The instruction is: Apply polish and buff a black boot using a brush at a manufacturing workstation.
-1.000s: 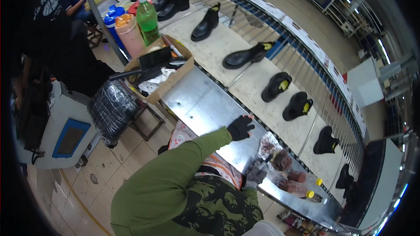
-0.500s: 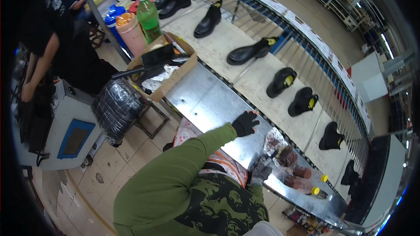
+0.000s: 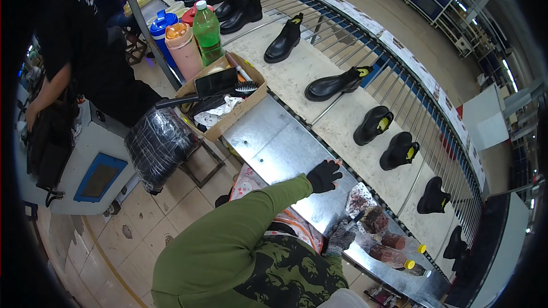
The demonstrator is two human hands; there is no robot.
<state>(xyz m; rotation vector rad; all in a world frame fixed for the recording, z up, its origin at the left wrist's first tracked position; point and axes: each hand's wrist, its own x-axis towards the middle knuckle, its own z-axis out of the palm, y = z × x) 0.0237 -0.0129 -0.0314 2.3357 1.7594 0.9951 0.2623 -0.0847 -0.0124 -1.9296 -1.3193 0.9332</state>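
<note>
My left hand (image 3: 324, 176), in a black glove with bare fingertips, rests over the shiny metal table (image 3: 265, 140) with its fingers stretched out and nothing in them. Nearer the right end, my right hand (image 3: 341, 238) wears a grey glove and is closed around a thin dark-handled tool (image 3: 357, 217); its working end cannot be made out. That tool points at a brown-stained round container (image 3: 375, 220), which stands beside a stained crumpled sheet (image 3: 359, 198). Close by lie bottles with brown contents, one a yellow-capped bottle (image 3: 393, 256). Across from my hands, a black ankle boot (image 3: 372, 125) stands on the pale conveyor (image 3: 337, 115).
Several more boots line the conveyor, including a lying boot (image 3: 337, 84). A cardboard box (image 3: 240, 105) holds a hairbrush and loose items. Behind it stand a green bottle (image 3: 206, 31) and a pink jug (image 3: 184, 51). A person (image 3: 85, 51) in black stands left, by a plastic-wrapped stool (image 3: 160, 145).
The view has shifted, so the boots and box appear lower and further right. The dark handle in my right hand shows more clearly. My left hand stays over the table.
</note>
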